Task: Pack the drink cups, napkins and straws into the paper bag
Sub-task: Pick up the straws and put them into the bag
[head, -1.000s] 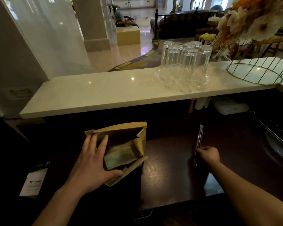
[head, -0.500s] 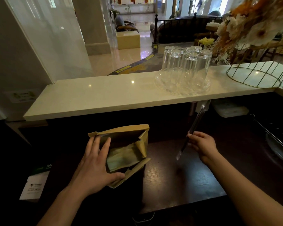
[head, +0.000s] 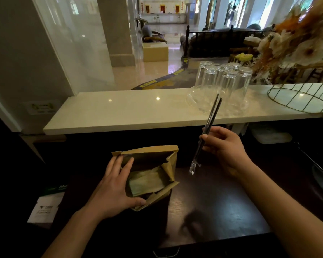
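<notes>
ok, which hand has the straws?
The right hand pinches the straws, right of the paper bag; the left hand only holds the bag's mouth open.

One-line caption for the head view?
Left hand holds the paper bag open; right hand pinches wrapped straws beside it.

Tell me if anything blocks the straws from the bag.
Nothing visible does. The right hand holds the straws in the air right of the bag, whose mouth is open; the left hand holds its left side, off the path.
</notes>
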`<state>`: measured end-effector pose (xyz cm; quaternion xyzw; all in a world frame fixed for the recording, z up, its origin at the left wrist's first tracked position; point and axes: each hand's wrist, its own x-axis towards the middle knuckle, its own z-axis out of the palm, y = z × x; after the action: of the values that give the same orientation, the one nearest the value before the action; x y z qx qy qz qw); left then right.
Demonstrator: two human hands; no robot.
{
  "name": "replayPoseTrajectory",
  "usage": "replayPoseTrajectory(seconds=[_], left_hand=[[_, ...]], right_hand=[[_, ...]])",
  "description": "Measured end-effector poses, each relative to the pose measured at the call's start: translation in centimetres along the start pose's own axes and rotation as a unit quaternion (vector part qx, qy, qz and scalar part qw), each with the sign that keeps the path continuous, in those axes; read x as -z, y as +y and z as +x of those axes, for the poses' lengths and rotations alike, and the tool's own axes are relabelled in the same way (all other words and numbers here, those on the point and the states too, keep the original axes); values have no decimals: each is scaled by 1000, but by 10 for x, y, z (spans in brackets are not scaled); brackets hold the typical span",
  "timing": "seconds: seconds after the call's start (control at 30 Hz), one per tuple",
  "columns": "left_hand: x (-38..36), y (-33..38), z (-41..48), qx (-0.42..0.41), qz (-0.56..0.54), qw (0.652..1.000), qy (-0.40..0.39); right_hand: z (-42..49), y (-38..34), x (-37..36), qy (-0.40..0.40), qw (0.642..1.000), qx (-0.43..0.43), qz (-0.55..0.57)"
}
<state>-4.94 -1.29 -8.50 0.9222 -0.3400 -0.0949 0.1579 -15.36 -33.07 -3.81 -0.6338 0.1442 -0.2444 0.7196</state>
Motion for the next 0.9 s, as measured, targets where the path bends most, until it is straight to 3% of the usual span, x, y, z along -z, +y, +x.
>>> replayPoseTrajectory(seconds=[0.33, 0.57, 0.7, 0.9], left_hand=[[1, -6, 0, -12, -9, 1000, 12], [2, -6, 2, -3, -21, 1000, 15], [1, -7, 2, -8, -27, 999, 22], [-4, -11, 1, 8, -33, 999, 40]], right_hand=[[6, -9, -54, -106, 994, 27, -15], [6, -2, -101, -211, 959, 82, -172], [12, 10, -118, -296, 851, 176, -396], [19, 36, -126, -397, 667, 158, -610]])
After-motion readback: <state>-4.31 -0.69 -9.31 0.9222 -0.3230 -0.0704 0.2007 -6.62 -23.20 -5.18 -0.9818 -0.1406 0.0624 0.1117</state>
